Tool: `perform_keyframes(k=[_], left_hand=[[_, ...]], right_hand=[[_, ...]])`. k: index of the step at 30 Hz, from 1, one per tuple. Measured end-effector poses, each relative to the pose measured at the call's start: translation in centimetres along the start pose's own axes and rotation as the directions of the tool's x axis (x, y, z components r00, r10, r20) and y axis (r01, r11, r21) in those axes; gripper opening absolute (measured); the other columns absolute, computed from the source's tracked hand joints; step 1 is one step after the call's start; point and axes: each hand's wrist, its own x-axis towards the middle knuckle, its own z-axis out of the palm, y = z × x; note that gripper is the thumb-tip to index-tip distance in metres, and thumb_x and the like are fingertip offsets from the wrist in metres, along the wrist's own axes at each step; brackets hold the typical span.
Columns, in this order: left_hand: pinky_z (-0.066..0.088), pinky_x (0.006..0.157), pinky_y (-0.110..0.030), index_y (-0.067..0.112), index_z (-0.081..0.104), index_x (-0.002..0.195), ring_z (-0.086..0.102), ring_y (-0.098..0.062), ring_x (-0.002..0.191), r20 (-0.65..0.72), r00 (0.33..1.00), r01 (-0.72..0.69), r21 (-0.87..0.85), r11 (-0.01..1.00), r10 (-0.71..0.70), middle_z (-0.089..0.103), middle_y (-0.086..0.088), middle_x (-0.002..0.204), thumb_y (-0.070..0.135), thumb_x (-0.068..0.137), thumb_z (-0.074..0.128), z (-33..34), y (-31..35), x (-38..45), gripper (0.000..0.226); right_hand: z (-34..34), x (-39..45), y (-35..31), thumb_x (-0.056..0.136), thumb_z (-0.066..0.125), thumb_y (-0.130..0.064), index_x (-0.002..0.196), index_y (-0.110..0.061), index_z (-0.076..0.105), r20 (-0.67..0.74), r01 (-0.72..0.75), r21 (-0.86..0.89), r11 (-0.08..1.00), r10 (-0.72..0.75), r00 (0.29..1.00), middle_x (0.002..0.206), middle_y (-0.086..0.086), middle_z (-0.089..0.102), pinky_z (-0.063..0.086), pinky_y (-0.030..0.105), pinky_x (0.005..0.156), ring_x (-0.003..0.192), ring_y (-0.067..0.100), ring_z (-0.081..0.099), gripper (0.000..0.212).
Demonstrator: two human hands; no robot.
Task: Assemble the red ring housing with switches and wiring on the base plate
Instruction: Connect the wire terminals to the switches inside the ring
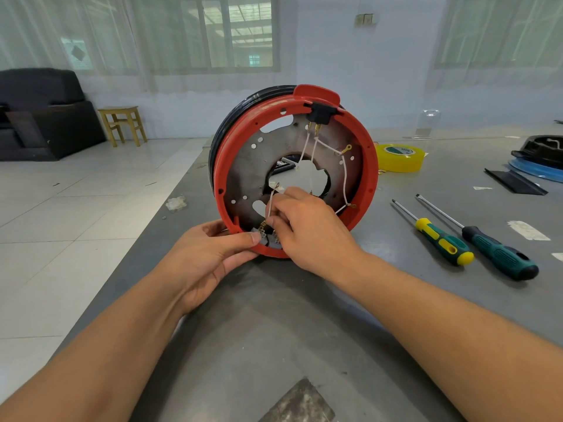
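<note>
Right hand (300, 220): pinches white wire (270, 202).
Left hand (210, 248): grips red ring (370, 166).
Risk: tugging could pull the wire off its terminal.

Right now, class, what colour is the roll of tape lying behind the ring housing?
Yellow: the roll of tape shows clearly in the head view.

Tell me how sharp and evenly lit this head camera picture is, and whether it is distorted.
Head view: soft daylight from the curtained windows, no harsh glare; the red plastic ring housing and both hands, left hand and right hand, are sharp; faint shadows on the grey table; wide-angle bending stretches the forearms at the edges.
</note>
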Motion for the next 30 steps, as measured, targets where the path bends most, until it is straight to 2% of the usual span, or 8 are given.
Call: perform_keyframes(k=[6, 11, 18, 23, 30], left_hand=[[0.064, 0.072, -0.029, -0.005, 0.069, 0.117, 0.079, -0.031, 0.098, -0.024, 1.0, 0.011, 0.052, 0.999, -0.009, 0.079, -0.021, 0.107, -0.002, 0.055, 0.086, -0.3, -0.06, 0.19, 0.064], [0.064, 0.072, -0.029, -0.006, 0.069, 0.116, 0.079, -0.03, 0.096, -0.024, 1.0, 0.005, 0.038, 0.999, -0.004, 0.079, -0.02, 0.105, -0.003, 0.056, 0.086, -0.27, -0.1, 0.19, 0.062], [0.065, 0.077, -0.032, -0.007, 0.069, 0.118, 0.078, -0.033, 0.102, -0.012, 1.0, 0.022, 0.036, 0.999, -0.021, 0.077, -0.023, 0.111, -0.005, 0.059, 0.084, -0.27, -0.09, -0.02, 0.061], [0.065, 0.078, -0.032, -0.007, 0.069, 0.117, 0.077, -0.033, 0.104, -0.004, 1.0, 0.018, 0.038, 0.999, -0.018, 0.077, -0.023, 0.113, -0.004, 0.059, 0.084, -0.27, -0.16, 0.01, 0.06], [0.065, 0.08, -0.035, -0.005, 0.069, 0.118, 0.078, -0.033, 0.103, -0.005, 1.0, 0.016, 0.031, 0.999, -0.015, 0.077, -0.022, 0.112, -0.004, 0.058, 0.085, -0.39, -0.29, 0.05, 0.062]], right_hand=[[-0.09, 0.05, -0.08, 0.101, 0.055, -0.015, 0.097, -0.009, 0.064, 0.013, 0.016, -0.037, 0.999, -0.015, 1.0, 0.094, 0.001, 0.051, 0.049, 0.038, 0.068, 0.079, 0.022, 0.056, 0.012], [-0.21, 0.22, -0.1, 0.1, 0.054, -0.013, 0.099, -0.012, 0.065, 0.043, 0.016, -0.067, 0.998, -0.013, 0.999, 0.099, 0.001, 0.053, 0.05, 0.041, 0.069, 0.082, 0.024, 0.058, 0.012], [-0.41, 0.36, -0.14, 0.102, 0.053, -0.016, 0.101, -0.011, 0.068, 0.065, 0.021, -0.081, 0.997, -0.015, 0.998, 0.099, 0.002, 0.054, 0.05, 0.042, 0.069, 0.082, 0.025, 0.057, 0.016], [-0.5, 0.4, -0.28, 0.103, 0.053, -0.018, 0.103, -0.011, 0.068, 0.085, 0.04, -0.109, 0.993, -0.031, 0.996, 0.099, -0.001, 0.051, 0.046, 0.035, 0.066, 0.083, 0.024, 0.059, 0.016], [-0.63, 0.44, -0.43, 0.104, 0.053, -0.019, 0.105, -0.013, 0.068, 0.103, 0.043, -0.147, 0.988, -0.028, 0.994, 0.102, 0.0, 0.053, 0.05, 0.036, 0.068, 0.084, 0.024, 0.061, 0.016]])
